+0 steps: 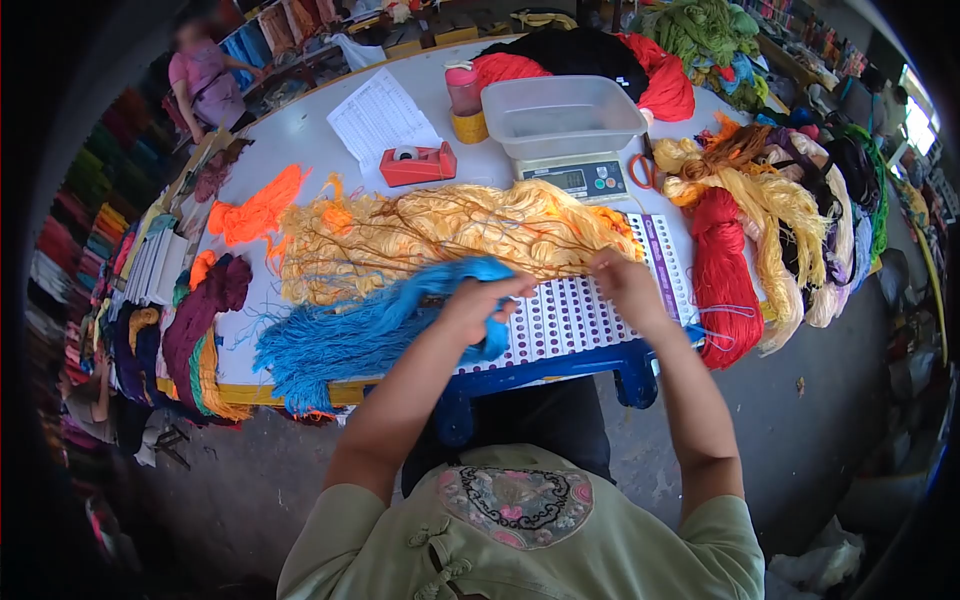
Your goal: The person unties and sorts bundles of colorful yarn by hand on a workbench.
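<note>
My left hand (487,305) is closed in a pinch in front of the yellow yarn; what its fingertips hold is too small to make out. A blue yarn skein (345,335) lies beside and behind that wrist, one loop hanging past the hand. To the right, my right hand (632,292) pinches the brown yarn strands (470,250), which run lengthwise over a thick bundle of pale yellow yarn (370,225). Under both hands is a white board with rows of holes (550,325), partly covered by the yarn.
A digital scale (575,180) carries a clear plastic tub (565,115). Nearby are a red tape dispenser (418,165), a pink-lidded bottle (463,95), a written sheet (380,115) and scissors (642,172). Red yarn (722,270) hangs over the right edge. Another person (205,80) stands far left.
</note>
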### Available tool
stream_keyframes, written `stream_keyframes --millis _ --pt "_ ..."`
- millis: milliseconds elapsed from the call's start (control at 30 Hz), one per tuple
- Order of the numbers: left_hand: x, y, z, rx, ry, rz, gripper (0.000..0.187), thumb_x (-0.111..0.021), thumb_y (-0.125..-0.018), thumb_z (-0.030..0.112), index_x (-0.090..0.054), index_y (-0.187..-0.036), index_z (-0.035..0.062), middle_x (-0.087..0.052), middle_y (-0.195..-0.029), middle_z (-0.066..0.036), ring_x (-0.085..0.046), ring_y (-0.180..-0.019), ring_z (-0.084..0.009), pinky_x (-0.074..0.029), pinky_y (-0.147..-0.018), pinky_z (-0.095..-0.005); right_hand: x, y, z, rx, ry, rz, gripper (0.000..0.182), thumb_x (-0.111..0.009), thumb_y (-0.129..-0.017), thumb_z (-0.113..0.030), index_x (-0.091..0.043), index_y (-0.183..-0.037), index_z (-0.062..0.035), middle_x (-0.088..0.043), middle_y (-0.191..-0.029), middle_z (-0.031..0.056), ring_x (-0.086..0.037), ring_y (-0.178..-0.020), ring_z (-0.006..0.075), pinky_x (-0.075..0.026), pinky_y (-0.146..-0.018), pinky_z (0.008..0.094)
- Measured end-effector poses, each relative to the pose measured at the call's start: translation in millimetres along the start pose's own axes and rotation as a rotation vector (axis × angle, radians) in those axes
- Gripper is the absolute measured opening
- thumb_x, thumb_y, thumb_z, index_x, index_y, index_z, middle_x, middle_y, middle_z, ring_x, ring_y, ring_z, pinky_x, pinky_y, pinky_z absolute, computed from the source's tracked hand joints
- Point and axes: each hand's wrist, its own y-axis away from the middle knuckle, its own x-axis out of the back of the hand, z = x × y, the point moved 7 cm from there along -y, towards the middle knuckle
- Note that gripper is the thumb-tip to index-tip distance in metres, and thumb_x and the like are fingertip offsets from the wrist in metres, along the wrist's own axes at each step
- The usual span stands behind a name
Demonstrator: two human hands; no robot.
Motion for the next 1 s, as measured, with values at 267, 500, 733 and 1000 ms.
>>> stream_keyframes --millis 267,500,733,1000 --pt "-23 -29 -9 -0.21 -0.736 0.198 0.018 -0.069 -0.082 0.013 -0.061 -0.076 -0.0023 -0.063 -0.062 -0.008 -0.059 -0.049 -0.013 -0.046 -0.046 -0.0275 -60 -11 5 0.02 0.232 -0.098 0.014 -0.06 -0.087 -0.024 -0.063 -0.092 -0.0113 -0.067 -0.074 0.0158 -0.066 -0.072 0.0351 -0.051 -0.065 0.0447" --pt "-16 -37 -25 -0.092 -0.46 0.147 0.015 -0.066 -0.081 0.01 -0.06 -0.074 -0.0017 -0.058 -0.059 -0.007 -0.055 -0.048 -0.012 -0.038 -0.042 -0.0279 -59 -10 5 0.006 0.224 -0.144 0.013 -0.061 -0.087 -0.024 -0.063 -0.092 -0.0114 -0.067 -0.077 0.0159 -0.066 -0.075 0.0352 -0.051 -0.068 0.0446" --pt "-15 -30 -26 0.091 -0.236 0.077 0.012 -0.062 -0.083 0.007 -0.061 -0.075 -0.0005 -0.055 -0.058 -0.006 -0.046 -0.046 -0.0115 -0.031 -0.04 -0.0268 -56 -16 -1 -0.086 0.128 -0.205 0.016 -0.064 -0.087 -0.02 -0.058 -0.086 -0.0052 -0.065 -0.064 0.0081 -0.066 -0.059 0.0195 -0.05 -0.06 0.0341" --pt "-16 -30 -18 0.012 -0.535 0.105 0.014 -0.061 -0.088 0.014 -0.064 -0.081 0.0016 -0.055 -0.058 -0.006 -0.046 -0.045 -0.0112 -0.033 -0.043 -0.027 -67 -20 15 -0.222 -0.073 -0.293 0.013 -0.063 -0.089 -0.016 -0.057 -0.087 -0.004 -0.063 -0.063 0.0054 -0.061 -0.054 0.0124 -0.047 -0.053 0.0277"
